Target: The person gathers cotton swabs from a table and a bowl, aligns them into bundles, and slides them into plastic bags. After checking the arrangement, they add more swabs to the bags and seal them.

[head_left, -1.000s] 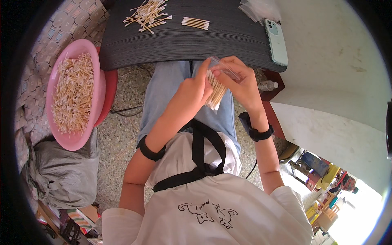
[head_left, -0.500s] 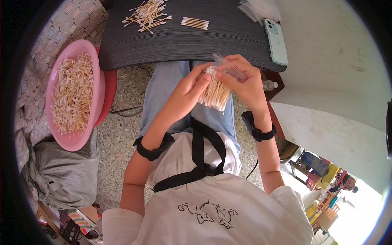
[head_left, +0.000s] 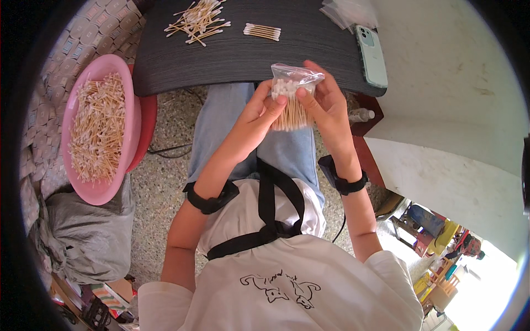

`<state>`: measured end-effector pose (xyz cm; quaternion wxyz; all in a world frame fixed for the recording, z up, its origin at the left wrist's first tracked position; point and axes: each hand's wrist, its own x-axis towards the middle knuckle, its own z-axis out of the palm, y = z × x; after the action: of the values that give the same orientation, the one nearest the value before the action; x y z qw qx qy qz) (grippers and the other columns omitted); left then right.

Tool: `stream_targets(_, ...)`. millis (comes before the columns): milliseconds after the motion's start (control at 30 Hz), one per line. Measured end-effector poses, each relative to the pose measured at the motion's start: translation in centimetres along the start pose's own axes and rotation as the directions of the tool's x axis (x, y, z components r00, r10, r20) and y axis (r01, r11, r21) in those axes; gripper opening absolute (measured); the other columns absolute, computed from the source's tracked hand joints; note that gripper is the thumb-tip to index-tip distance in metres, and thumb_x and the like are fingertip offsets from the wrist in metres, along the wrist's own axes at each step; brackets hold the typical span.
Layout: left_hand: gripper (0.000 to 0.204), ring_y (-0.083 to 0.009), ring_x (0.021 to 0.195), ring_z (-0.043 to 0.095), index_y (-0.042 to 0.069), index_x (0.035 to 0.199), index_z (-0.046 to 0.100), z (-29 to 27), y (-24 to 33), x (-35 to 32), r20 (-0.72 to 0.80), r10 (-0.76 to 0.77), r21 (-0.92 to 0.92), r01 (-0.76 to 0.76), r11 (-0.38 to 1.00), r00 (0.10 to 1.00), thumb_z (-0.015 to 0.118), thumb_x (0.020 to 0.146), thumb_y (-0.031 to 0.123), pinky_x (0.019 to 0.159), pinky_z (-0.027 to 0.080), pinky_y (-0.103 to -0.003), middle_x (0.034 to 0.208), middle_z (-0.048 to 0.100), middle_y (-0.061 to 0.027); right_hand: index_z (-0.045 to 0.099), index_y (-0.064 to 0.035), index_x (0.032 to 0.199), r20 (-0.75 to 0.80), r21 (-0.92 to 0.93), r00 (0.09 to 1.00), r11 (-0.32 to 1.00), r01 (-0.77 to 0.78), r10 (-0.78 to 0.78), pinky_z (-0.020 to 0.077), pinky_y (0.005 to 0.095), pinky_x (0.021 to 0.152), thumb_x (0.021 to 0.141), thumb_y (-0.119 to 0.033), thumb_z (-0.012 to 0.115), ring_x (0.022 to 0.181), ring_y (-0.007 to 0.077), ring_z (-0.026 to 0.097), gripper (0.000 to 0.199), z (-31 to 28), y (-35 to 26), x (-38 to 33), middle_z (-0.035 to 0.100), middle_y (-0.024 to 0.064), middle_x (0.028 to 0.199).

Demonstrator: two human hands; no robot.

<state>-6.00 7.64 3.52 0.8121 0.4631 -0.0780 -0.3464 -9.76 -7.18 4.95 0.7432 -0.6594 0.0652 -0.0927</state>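
Between my hands, over my lap at the table's near edge, is a clear plastic bag (head_left: 297, 70) filled with a bundle of cotton swabs (head_left: 292, 115). The swabs stand upright in it, white tips at the top and pale wooden sticks below. My left hand (head_left: 258, 115) grips the bag's left side, its thumb pressed on the front. My right hand (head_left: 327, 105) holds the right side, thumb on the front and fingers behind. On the dark table lie a loose pile of cotton swabs (head_left: 200, 21) and a short neat row of swabs (head_left: 262, 31).
A pink basin (head_left: 137, 121) heaped with cotton swabs stands at the left, above a red stool (head_left: 148, 124). On the table's right side are a pale green phone (head_left: 372, 58) and several clear bags (head_left: 348, 12). A bottle (head_left: 361, 115) stands beside the wall.
The bag has been drawn over the swab bundle and now stands upright around it. Both hands have shifted slightly, and the bundle has moved up toward the table.
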Motion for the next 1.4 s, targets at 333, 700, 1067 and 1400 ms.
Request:
stream_targets(333,0.033,-0.0036,0.084,0.055,0.003,0.114,0.055,-1.3,-1.1,1.0,-0.1,0.329,0.223,-0.301,0.927,0.939,0.05,0.098,0.032,0.072,0.045,-0.019,0.096,0.061,-0.001,0.051,0.0018,0.124,0.066,0.156,0.996,0.985,-0.069,0.059,0.0439,0.0252,0.089,0.096,-0.017,0.055,0.102,0.0094,0.055,0.034,1.9,0.9,-1.0,0.06,0.0044,0.111)
stream_targets(700,0.025,-0.0033,0.083,0.054,0.0,0.108,0.058,-0.7,-0.7,0.7,-0.125,0.387,0.231,-0.353,0.907,0.914,0.054,0.097,0.022,0.071,0.045,-0.02,0.094,0.061,-0.001,0.05,0.0028,0.125,-0.019,0.152,0.998,0.987,-0.058,0.061,0.0436,0.0259,0.089,0.096,-0.016,0.054,0.104,0.0103,0.054,0.034,3.2,0.9,-0.5,0.06,0.0076,0.116)
stream_targets(1067,0.037,-0.0235,0.103,0.052,0.0,0.112,0.055,1.8,-1.9,8.4,-0.016,0.518,0.389,-0.472,0.791,0.855,0.042,0.1,0.033,0.092,0.038,-0.033,0.116,0.054,-0.0123,0.054,-0.0014,0.121,-0.31,-0.108,0.896,0.948,0.298,-0.317,0.0444,0.0216,0.08,0.096,-0.011,0.051,0.096,0.0082,0.055,0.027,0.3,1.3,3.9,0.059,0.0051,0.116)
stream_targets(1400,0.022,-0.0155,0.114,0.053,0.002,0.11,0.056,2.4,-2.8,11.0,-0.022,0.453,0.073,-0.45,0.89,0.891,0.051,0.095,0.017,0.094,0.043,-0.03,0.133,0.05,-0.0137,0.054,-0.003,0.117,-0.326,0.104,0.915,0.953,0.284,-0.238,0.0454,0.0228,0.081,0.093,-0.005,0.052,0.096,0.0093,0.056,0.024,-1.1,3.7,5.6,0.059,0.0042,0.108)
